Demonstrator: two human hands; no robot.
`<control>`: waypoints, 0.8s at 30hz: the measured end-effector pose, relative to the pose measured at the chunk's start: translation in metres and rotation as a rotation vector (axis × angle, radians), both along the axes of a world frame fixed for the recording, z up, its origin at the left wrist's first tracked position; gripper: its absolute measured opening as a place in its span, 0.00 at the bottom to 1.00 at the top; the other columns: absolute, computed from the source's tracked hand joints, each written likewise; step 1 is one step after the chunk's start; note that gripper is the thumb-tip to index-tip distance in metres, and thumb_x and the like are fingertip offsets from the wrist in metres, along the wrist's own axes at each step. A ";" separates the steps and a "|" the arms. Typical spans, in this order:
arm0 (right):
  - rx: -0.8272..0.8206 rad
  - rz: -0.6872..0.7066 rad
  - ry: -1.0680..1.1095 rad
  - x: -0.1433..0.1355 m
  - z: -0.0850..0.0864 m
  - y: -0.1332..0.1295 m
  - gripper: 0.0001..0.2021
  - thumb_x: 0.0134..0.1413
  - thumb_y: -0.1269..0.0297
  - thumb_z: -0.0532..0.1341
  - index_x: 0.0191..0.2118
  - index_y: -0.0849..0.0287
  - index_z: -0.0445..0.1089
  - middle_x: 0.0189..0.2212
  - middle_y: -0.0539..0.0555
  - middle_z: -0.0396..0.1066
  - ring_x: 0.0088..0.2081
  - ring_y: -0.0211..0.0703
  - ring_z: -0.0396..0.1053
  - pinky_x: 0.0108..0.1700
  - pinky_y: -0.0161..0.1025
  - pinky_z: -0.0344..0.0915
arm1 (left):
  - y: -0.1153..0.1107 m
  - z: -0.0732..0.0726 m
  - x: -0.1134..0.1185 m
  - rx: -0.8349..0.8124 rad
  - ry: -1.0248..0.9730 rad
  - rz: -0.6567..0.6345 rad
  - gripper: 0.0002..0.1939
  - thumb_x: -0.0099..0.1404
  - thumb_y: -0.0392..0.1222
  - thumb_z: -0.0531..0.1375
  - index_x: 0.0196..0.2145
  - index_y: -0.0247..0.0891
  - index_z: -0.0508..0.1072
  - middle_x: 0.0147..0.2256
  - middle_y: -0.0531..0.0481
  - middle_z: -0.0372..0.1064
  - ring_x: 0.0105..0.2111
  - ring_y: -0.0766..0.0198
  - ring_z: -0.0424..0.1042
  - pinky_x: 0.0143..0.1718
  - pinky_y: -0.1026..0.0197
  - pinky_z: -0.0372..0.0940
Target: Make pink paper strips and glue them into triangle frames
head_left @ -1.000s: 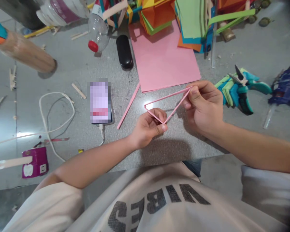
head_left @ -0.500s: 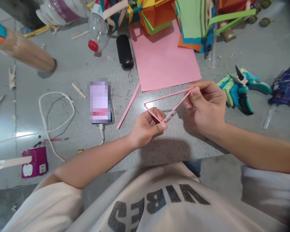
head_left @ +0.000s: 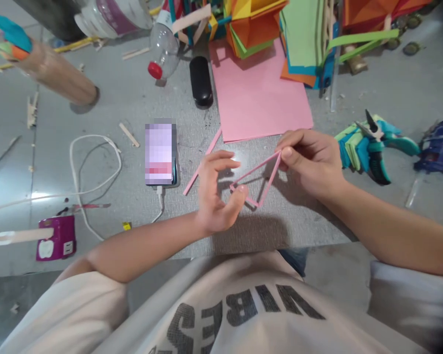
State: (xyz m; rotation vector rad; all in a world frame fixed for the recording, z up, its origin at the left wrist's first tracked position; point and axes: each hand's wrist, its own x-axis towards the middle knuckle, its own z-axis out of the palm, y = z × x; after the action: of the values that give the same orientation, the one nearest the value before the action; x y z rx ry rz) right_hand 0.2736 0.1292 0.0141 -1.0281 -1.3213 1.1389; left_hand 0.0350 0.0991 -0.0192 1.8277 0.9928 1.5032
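A thin pink paper strip folded into a triangle (head_left: 268, 183) hangs above the grey table (head_left: 192, 236). My right hand (head_left: 310, 160) pinches its upper right corner between thumb and fingers. Beside its left corner is my left hand (head_left: 219, 194), fingers spread and curved, the thumb overlapping the strip's lower left part; whether the thumb touches it is unclear. Partly behind my left hand lies a straight pink strip (head_left: 192, 182). Pink paper sheets (head_left: 262, 98) lie just beyond my hands.
Left of my hands is a phone (head_left: 160, 155) on a white cable, with a black case (head_left: 201, 81) farther back. Pliers (head_left: 376, 142) on folded papers and a blue glue gun (head_left: 439, 147) lie at right. Coloured paper pieces, a plastic bottle (head_left: 164, 49) and a brown cylinder (head_left: 62, 73) stand behind.
My left hand has let go of the triangle's lower corner and spread its fingers. My right hand has moved slightly left and down with the triangle, which has turned. The view has shifted a little.
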 end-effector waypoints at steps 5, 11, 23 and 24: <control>-0.004 0.216 0.022 -0.009 0.014 -0.014 0.14 0.66 0.50 0.78 0.36 0.54 0.83 0.29 0.52 0.75 0.27 0.39 0.67 0.29 0.40 0.62 | 0.000 0.016 0.003 -0.042 0.017 -0.109 0.10 0.74 0.39 0.68 0.52 0.42 0.78 0.44 0.48 0.82 0.43 0.60 0.81 0.49 0.53 0.72; -0.222 0.393 0.000 -0.011 0.013 -0.017 0.14 0.67 0.51 0.77 0.37 0.56 0.82 0.30 0.52 0.77 0.31 0.40 0.71 0.36 0.40 0.68 | -0.002 0.025 0.007 0.075 0.096 -0.108 0.08 0.68 0.34 0.72 0.43 0.42 0.79 0.35 0.53 0.83 0.32 0.65 0.80 0.40 0.56 0.70; -0.611 0.525 0.175 -0.012 0.007 -0.017 0.21 0.62 0.45 0.79 0.36 0.58 0.79 0.27 0.49 0.72 0.28 0.37 0.63 0.31 0.37 0.61 | -0.007 0.014 0.010 -0.330 -0.177 -0.345 0.09 0.75 0.42 0.71 0.49 0.39 0.79 0.32 0.53 0.77 0.27 0.73 0.72 0.28 0.69 0.68; -0.610 0.514 0.174 -0.014 0.008 -0.017 0.21 0.62 0.45 0.79 0.36 0.58 0.79 0.26 0.49 0.71 0.27 0.36 0.62 0.30 0.37 0.59 | -0.006 0.013 0.011 -0.328 -0.174 -0.335 0.09 0.75 0.42 0.71 0.49 0.39 0.80 0.32 0.53 0.77 0.26 0.74 0.71 0.28 0.69 0.67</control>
State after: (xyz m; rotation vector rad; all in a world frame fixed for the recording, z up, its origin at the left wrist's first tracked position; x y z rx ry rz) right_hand 0.2600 0.1125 0.0224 -0.9990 -1.1473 2.0599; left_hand 0.0456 0.0930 -0.0064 1.5136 0.7534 1.1940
